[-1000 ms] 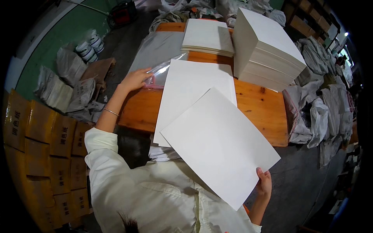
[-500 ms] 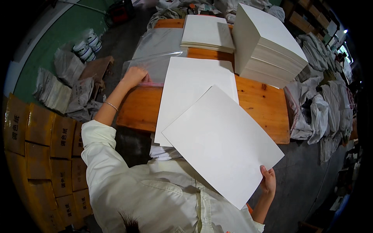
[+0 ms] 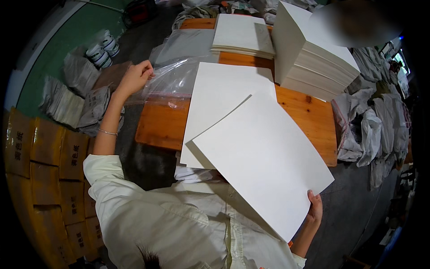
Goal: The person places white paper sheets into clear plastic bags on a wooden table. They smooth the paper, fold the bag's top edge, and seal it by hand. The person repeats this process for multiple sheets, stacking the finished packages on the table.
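The right hand [image 3: 315,207] pinches a white sheet [image 3: 264,163], which is outside the clear bag [image 3: 174,84]. That bag is just right of the curled left hand [image 3: 135,78]; whether it pinches it, I cannot tell.

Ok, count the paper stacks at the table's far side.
2: a low stack, and a tall stack to its right; anything behind the tall one would be hidden.

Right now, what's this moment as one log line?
left hand: at edge of clear plastic bag | right hand: gripping white sheet by edge | wooden table: tall paper stack
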The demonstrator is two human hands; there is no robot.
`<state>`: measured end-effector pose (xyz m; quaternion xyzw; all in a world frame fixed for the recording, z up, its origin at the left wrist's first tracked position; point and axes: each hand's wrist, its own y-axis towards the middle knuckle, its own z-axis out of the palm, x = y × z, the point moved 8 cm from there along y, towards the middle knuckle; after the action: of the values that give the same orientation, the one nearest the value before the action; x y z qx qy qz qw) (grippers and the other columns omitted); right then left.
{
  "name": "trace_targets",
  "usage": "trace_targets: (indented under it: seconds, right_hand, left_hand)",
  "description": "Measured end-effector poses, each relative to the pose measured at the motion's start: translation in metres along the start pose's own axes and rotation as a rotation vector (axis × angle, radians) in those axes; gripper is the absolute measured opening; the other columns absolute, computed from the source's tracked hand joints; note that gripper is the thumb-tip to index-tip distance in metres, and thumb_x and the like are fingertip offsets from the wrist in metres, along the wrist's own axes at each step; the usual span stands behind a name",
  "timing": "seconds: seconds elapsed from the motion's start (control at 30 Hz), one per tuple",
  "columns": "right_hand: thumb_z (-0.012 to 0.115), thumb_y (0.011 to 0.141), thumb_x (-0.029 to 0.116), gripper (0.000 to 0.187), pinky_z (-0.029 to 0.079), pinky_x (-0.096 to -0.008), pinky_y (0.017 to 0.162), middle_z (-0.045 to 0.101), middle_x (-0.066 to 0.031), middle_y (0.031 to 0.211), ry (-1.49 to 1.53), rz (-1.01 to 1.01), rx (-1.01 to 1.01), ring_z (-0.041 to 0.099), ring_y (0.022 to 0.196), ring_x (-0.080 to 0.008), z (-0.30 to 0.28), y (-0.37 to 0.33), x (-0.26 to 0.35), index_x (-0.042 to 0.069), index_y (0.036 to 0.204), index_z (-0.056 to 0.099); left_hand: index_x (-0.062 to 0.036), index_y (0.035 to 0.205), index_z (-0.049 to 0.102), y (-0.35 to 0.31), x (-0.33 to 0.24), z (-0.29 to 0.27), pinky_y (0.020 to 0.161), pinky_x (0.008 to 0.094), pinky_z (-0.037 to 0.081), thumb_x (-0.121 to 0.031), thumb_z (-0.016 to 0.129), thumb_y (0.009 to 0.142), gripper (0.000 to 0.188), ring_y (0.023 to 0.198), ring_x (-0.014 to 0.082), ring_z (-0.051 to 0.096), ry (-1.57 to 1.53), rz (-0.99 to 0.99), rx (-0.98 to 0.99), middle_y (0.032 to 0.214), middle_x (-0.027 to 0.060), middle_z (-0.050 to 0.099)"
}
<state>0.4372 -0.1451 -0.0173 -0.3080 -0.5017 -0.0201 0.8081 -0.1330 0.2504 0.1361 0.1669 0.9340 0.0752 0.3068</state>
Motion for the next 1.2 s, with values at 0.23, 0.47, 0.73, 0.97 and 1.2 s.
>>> trace_targets:
  seconds: [0.23, 0.47, 0.73, 0.97, 1.2]
  right_hand:
    - [0.059, 0.091, 0.022, 0.037, 0.053, -0.0296, 0.074, 0.064, -0.0086, 0.101, 0.114, -0.029, 0.051, 0.064, 0.084, -0.0172, 0.028, -0.014, 0.013, 0.001, 0.12, 0.051]
    - [0.056, 0.089, 0.035, 0.043, 0.047, -0.0284, 0.078, 0.06, -0.0086, 0.1, 0.065, -0.208, -0.155, 0.058, 0.09, -0.0167, 0.078, -0.069, 0.052, 0.0, 0.115, 0.054]
    - [0.061, 0.087, 0.029, 0.045, 0.049, -0.0312, 0.081, 0.061, -0.0102, 0.107, 0.156, -0.143, -0.058, 0.06, 0.095, -0.0191, 0.055, -0.057, 0.042, 0.0, 0.12, 0.052]
    - [0.062, 0.087, 0.027, 0.045, 0.05, -0.0319, 0.082, 0.061, -0.0108, 0.109, 0.11, -0.125, 0.009, 0.061, 0.096, -0.0197, 0.008, -0.036, 0.028, -0.001, 0.121, 0.051]
    - [0.063, 0.087, 0.025, 0.046, 0.05, -0.0327, 0.083, 0.061, -0.0114, 0.11, 0.084, -0.104, 0.04, 0.061, 0.098, -0.0203, -0.006, -0.027, 0.02, -0.001, 0.123, 0.05]
  left_hand:
    - [-0.0012, 0.087, 0.057, -0.022, -0.059, -0.012, 0.052, 0.0244, 0.049, -0.017, 0.052, 0.095, 0.019, 0.064, 0.0104, 0.063, -0.118, -0.047, -0.065, 0.073, 0.0054, 0.066]
    - [0.0016, 0.089, 0.06, -0.026, -0.075, -0.008, 0.065, 0.0293, 0.051, -0.017, 0.054, 0.093, 0.02, 0.072, 0.013, 0.062, 0.188, -0.08, 0.029, 0.078, 0.0085, 0.066]
    - [0.0033, 0.093, 0.062, -0.062, -0.056, 0.11, 0.085, 0.0363, 0.049, -0.013, 0.053, 0.088, 0.02, 0.1, 0.0332, 0.061, 0.311, 0.336, 0.166, 0.132, 0.0172, 0.052]
    - [-0.0035, 0.122, 0.05, -0.057, -0.055, 0.106, 0.098, 0.0396, 0.042, -0.023, 0.06, 0.082, 0.046, 0.119, 0.0342, 0.05, 0.198, 0.117, 0.283, 0.139, 0.0181, 0.044]
    - [-0.0081, 0.143, 0.028, -0.076, -0.056, 0.138, 0.109, 0.0413, 0.029, -0.021, 0.061, 0.08, 0.072, 0.134, 0.0377, 0.031, 0.261, 0.178, 0.292, 0.144, 0.025, 0.032]
